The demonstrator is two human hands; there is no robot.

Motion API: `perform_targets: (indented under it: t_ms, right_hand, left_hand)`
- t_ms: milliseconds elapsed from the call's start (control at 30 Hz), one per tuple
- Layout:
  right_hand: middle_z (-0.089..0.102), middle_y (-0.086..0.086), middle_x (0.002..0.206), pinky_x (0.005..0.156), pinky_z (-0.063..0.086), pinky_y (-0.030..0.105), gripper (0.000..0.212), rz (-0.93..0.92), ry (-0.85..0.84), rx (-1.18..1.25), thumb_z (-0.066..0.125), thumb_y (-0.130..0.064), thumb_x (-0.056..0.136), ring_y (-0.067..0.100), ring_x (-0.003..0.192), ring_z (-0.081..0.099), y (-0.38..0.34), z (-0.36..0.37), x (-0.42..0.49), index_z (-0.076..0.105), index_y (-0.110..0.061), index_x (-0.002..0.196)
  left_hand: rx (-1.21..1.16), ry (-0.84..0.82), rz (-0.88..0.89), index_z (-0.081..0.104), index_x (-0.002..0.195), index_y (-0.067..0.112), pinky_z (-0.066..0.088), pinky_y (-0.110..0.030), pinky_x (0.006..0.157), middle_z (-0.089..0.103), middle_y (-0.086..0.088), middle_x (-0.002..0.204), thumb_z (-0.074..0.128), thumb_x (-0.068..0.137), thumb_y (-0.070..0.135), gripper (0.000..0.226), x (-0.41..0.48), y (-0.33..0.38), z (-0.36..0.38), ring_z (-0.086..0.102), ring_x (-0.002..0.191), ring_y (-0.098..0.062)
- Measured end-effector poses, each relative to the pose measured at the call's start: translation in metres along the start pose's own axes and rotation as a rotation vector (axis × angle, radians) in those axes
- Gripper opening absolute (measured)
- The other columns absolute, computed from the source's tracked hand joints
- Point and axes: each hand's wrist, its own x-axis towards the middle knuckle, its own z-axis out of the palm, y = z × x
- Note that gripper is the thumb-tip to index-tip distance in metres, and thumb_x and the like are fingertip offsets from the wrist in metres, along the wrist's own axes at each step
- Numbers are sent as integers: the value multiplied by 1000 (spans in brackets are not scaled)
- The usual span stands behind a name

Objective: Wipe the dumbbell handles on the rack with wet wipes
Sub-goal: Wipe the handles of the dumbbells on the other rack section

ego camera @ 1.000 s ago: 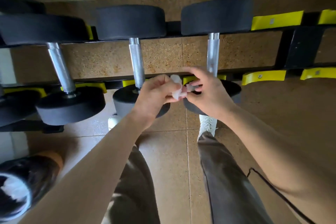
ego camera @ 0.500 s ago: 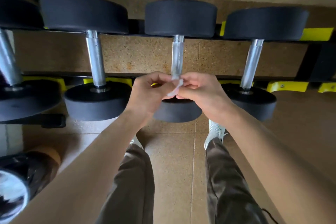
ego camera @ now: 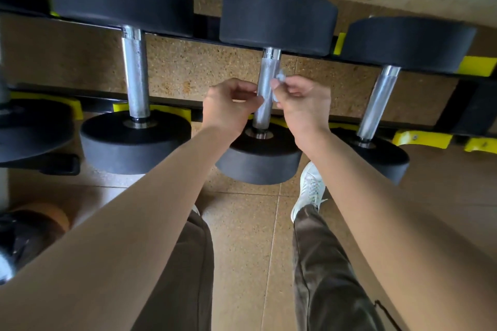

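At middle knurled chrome dumbbell handle (ego camera: 266, 70): right hand (ego camera: 304, 105) pinches crumpled white wet wipe (ego camera: 279, 78) for rubbing; left hand (ego camera: 228, 107) curled alongside, hold unclear.

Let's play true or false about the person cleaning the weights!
1. The right hand pinches a white wipe. True.
2. The left hand is beside the middle handle. True.
3. The weights are red. False: they are black.
4. The weights rest on the floor. False: they sit on the rack.
5. The shoe is white. True.
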Motion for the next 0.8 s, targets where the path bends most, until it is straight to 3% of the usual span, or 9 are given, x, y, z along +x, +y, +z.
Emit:
perform_targets:
  t_ms: [100,233,400,533,600,733,800]
  right_hand:
    - [69,-10,69,65,59,29,20,-29,-95,-144,76,-12,87,5,60,66,14,-12,-7,70,-25,73]
    - [74,2,78,69,57,34,5,-9,-268,-231,80,-12,83,17,66,67,18,-25,-14,75,-10,83]
    - [73,-11,80,71,57,20,16,-76,-180,-19,79,-11,83,4,73,70,-10,-21,-6,72,-26,81]
    - [69,-11,76,67,52,15,19,-53,-47,44,79,-7,82,-2,67,64,-3,-7,-2,70,-24,81]
    - [67,-7,71,63,54,20,19,-25,-67,41,80,-6,80,2,62,61,7,-3,-9,69,-21,80]
    - [67,-2,71,67,61,49,25,51,-234,-11,82,-1,77,16,63,64,14,-5,-16,68,-22,78]
    - [71,4,77,70,62,47,23,93,-252,37,81,-2,79,18,68,68,7,-7,-17,69,-21,80]
  left_hand:
    - [-29,14,-17,73,87,29,61,-33,85,75,11,83,82,81,17,16,0,-2,0,71,77,-4]
    - [-26,0,-12,74,89,28,60,-34,88,76,11,86,81,83,15,16,-3,0,-2,71,80,-5]
    - [-74,53,32,74,83,36,60,-45,89,76,9,86,72,86,18,19,-9,-2,-10,73,88,-17]
    - [-145,66,23,72,91,29,61,-44,89,76,1,91,70,91,11,17,-12,-1,-16,74,88,-22]
    - [-116,47,45,71,93,30,60,-46,90,76,3,92,71,90,11,20,-14,-2,-17,73,90,-18]
    - [-31,-63,94,70,104,24,56,-37,97,74,3,101,76,83,6,29,-20,-2,-19,72,97,-8]
    - [-47,-183,146,69,111,18,57,-32,92,74,3,102,80,82,3,35,-24,-2,-21,73,96,-9]
